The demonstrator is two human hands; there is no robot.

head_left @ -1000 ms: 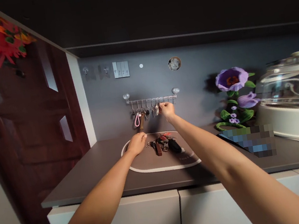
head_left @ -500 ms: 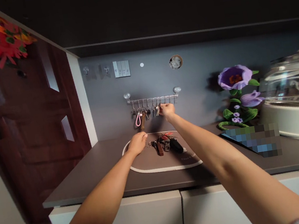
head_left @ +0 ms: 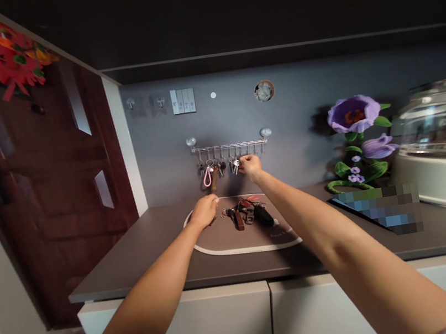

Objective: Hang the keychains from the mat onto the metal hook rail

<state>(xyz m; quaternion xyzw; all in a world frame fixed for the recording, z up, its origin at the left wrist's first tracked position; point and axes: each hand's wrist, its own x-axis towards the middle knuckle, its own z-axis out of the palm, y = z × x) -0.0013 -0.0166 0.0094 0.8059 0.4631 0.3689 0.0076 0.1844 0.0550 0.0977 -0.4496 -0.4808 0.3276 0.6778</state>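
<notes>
A clear hook rail (head_left: pixel 229 146) is fixed to the grey wall, with keys hanging from several of its hooks. My right hand (head_left: pixel 251 167) is at the rail, its fingertips pinched at a small bunch of silver keys (head_left: pixel 235 165). To their left hang a pink strap keyring (head_left: pixel 206 177) and a brown key fob (head_left: pixel 214 179). My left hand (head_left: pixel 205 211) is low over the mat's left side with its fingers curled in; whatever may be inside is hidden. Beside it, a heap of keys with a brown leather fob (head_left: pixel 239 220) and a black key case (head_left: pixel 263 215) lies on the mat.
The brown mat (head_left: pixel 234 243) with a pale rim lies on the dark counter (head_left: pixel 136 258). Rightward stand purple knitted flowers (head_left: pixel 353 114), a blurred flat object (head_left: pixel 376 214) and a white appliance with a clear cover (head_left: pixel 441 168). A dark red door (head_left: pixel 64 202) is left; a dark cabinet overhangs.
The whole view has shifted slightly to the right. The silver keys at my right fingertips have turned a little and catch more light. My left hand has hardly moved.
</notes>
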